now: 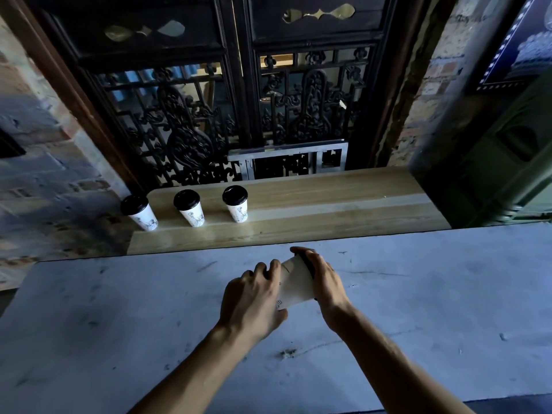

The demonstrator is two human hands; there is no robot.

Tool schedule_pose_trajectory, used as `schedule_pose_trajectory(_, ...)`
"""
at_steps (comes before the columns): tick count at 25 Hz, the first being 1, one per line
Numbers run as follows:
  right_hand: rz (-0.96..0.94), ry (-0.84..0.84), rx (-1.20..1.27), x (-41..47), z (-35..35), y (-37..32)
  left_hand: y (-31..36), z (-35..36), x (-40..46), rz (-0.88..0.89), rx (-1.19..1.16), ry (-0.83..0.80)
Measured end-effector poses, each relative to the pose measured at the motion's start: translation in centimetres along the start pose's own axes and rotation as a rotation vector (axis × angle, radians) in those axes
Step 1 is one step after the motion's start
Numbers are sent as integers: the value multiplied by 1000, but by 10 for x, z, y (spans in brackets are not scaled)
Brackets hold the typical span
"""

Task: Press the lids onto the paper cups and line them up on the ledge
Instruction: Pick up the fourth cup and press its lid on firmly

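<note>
Currently three white paper cups stand upright in a row on the wooden ledge (313,201), at its left end, each with a black lid seated on top. Left cup (140,213) sits at the ledge's left edge; middle cup (191,209) is near it to the right; right cup (236,204) stands a similar gap further on. All three are apart, none touching. Each carries a faint line drawing on its side. Contents cannot be seen: lids closed.

Fourth cup (295,283) is held above the pale marble counter (433,309), nearer than the ledge. White, tilted, lying roughly sideways with its mouth end pointing up and to the right. A black lid (307,264) is at that end, mostly hidden under the right hand; whether it is fully seated cannot be told. Inside of the cup not visible.

Both forearms reach forward from the bottom edge, bare, converging on the cup. Left hand (254,297) comes in from the lower left, back of hand up, wrist fairly straight. Right hand (322,279) comes in from the lower right, wrist bent inward.

Left fingers (270,268) are curled, slightly spread, wrapped around the cup's lower body; thumb hidden beneath. Right fingers (301,251) are close together, draped over the lid and rim, pressing against them.

Behind the ledge: dark carved lattice doors (239,115); brick walls either side.
</note>
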State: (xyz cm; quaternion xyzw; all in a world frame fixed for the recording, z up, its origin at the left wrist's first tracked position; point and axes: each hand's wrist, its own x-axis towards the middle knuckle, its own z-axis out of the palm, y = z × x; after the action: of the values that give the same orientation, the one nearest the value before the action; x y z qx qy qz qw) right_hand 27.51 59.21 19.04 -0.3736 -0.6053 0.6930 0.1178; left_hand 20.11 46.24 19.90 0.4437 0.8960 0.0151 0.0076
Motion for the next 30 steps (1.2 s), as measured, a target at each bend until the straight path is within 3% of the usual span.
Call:
schedule_pose_trajectory(4, -32, -55, -111, 3, -10, 2, 7, 2, 3, -22, -29, -34)
schedule_pose_trajectory(7, 28, -130, 4, 8, -20, 10, 9, 6, 4, -81, -145, -55)
schedule_pose_trajectory(12, 162, -14, 545, 13, -26, 22, 28, 17, -1, -387, -943, -99)
schedule_pose_trajectory(16, 184, -187, 463, 7, -31, 33, 48, 32, -1, -571, -1292, -76)
schedule_pose_trajectory(19, 139, -285, 428, 0, -39, 45, 58, 30, -7, -613, -1390, -64)
schedule_pose_trajectory(23, 146, -279, 369, -3, -48, 56, 72, 31, -12, -655, -1493, -112)
schedule_pose_trajectory(30, 126, -229, 291, -2, -72, 47, 93, 33, -12, -684, -1264, -29)
